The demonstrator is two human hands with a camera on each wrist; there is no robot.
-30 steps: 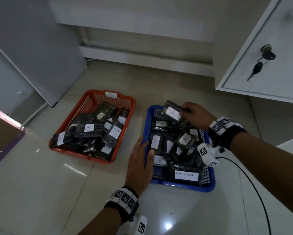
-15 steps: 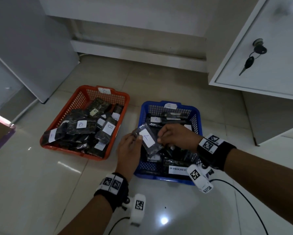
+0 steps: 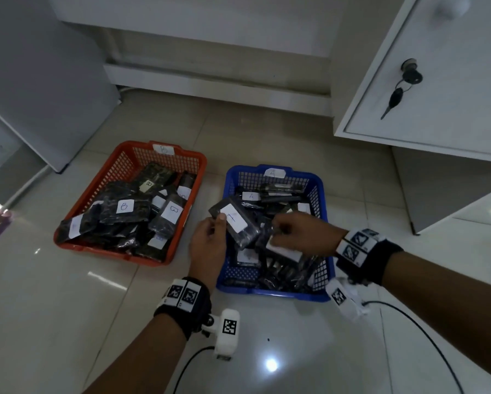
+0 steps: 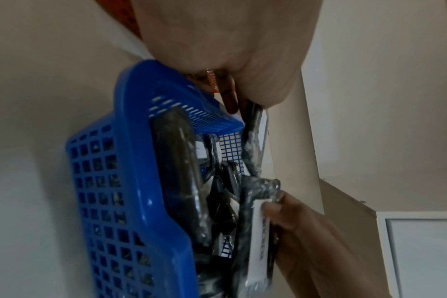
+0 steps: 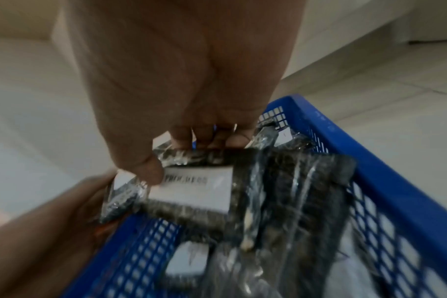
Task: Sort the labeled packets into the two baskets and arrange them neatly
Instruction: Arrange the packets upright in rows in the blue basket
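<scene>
Over the left side of the blue basket (image 3: 272, 292), my left hand (image 3: 220, 223) pinches a dark packet with a white "A" label (image 3: 234, 223). My right hand (image 3: 278, 231) grips another dark packet with a printed "IN PROGRESS" label (image 3: 281, 251), lifted just above the pile. The right wrist view shows my thumb (image 5: 146, 169) on that label (image 5: 191, 187) and my fingers curled behind the packet. Several "A" packets lie loose in the blue basket (image 5: 383, 171). To its left, the orange basket (image 3: 110, 248) holds several "B" packets (image 3: 125, 207).
Both baskets sit on a glossy tiled floor (image 3: 68, 322). A white cabinet door with keys in its lock (image 3: 409, 78) overhangs at the right. A white panel (image 3: 53, 81) leans at the left. Wrist-camera cables (image 3: 409, 322) trail over the floor near me.
My right hand has let go of the "A" packet, which my left hand now holds alone. The right hand has picked up the "IN PROGRESS" packet from the basket's front.
</scene>
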